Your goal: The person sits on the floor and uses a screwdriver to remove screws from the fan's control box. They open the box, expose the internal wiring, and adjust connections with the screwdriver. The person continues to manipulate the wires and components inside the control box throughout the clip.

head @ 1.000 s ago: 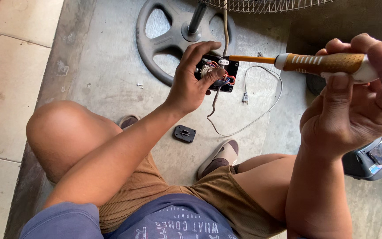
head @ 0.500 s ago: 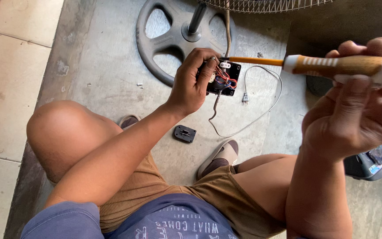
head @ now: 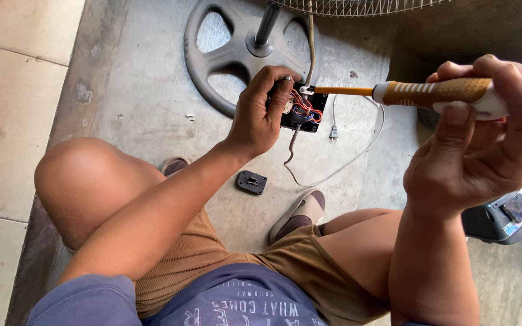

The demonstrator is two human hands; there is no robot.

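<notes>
1. I see my left hand (head: pixel 260 118) with its fingers closed around a small black switch box (head: pixel 300 113) with red and blue wires, held above the concrete floor (head: pixel 140 90).
2. My right hand (head: pixel 484 142) grips a screwdriver (head: pixel 430 93) by the orange and white handle; its tip touches the box.
3. A round fan base (head: pixel 225 57) lies just behind the box, and a black cover (head: pixel 252 182) lies on the floor between my knees.

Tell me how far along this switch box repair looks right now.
Done: the switch box is open, its red and blue wires bare, and a small black cover lies apart on the concrete floor. In hand: the left hand grips the box while the right hand holds a screwdriver with its tip at the box's edge. Left: the cover is not back on, and the white cord's plug lies loose.
</notes>
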